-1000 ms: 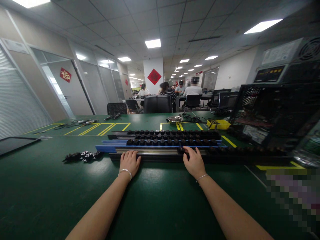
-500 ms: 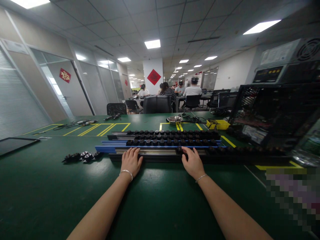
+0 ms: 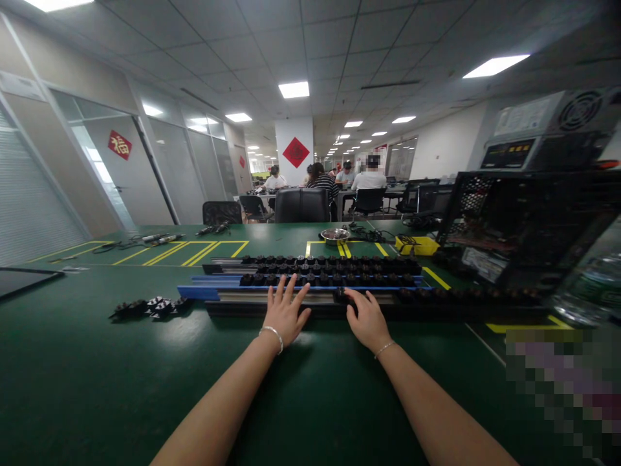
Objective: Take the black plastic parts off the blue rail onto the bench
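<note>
My left hand (image 3: 286,314) is open, fingers spread, over the nearest black rail (image 3: 235,310) with its silvery top channel. Its fingertips reach toward a row of small black parts (image 3: 315,280) on the blue rail (image 3: 196,292) behind. On the near rail sits a single small black part (image 3: 340,294). My right hand (image 3: 367,320) has its fingers bent at the right side of that part, the index fingertip against it; the exact grip is partly hidden. More black parts (image 3: 451,294) line the right end of the same rail.
Loose black and silvery parts (image 3: 162,307) lie to the left on the green table (image 3: 121,382). Farther back stand a metal bowl (image 3: 334,236) and a yellow box (image 3: 417,245). An open computer case (image 3: 528,226) rises at the right. Several people sit beyond the table.
My left hand has moved right along the rail, spreading its fingers nearer to my right hand. My right hand stays by the small black part. The view has shifted slightly.
</note>
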A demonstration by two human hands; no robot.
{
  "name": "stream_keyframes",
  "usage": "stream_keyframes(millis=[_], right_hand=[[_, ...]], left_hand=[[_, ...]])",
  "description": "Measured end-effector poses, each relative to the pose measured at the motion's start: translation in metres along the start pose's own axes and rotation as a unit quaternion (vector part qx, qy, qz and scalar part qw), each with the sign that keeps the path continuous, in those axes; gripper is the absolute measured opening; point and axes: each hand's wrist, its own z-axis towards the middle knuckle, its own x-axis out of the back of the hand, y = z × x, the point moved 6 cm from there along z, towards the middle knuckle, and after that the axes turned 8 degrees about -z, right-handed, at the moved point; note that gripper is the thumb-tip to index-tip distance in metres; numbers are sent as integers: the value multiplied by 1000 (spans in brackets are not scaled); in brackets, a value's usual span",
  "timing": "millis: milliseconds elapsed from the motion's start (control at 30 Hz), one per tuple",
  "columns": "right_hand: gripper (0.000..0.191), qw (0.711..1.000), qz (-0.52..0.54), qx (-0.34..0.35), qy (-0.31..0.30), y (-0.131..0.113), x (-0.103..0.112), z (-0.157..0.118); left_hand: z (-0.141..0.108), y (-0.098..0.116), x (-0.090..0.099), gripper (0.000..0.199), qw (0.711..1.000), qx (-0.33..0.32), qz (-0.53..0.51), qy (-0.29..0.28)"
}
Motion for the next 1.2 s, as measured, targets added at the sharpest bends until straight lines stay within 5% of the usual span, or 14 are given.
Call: stream_keyframes(millis=[200,367,733,1200], right_hand=[[41,1000,0,2,-16,0,-2,0],[42,1000,9,-1,-24,2,-3,2],[49,999,-4,3,-33,4,-7,3],[45,993,-114,-27,-29,5,-8,-3]], left_hand=[[8,52,-26,60,997,-33,-56,-51],[11,75,-39,67,995,-25,-68,-74],[9,82,-39,77,996,-17,-51,-68],[10,83,-42,67,996,6,-56,-71]])
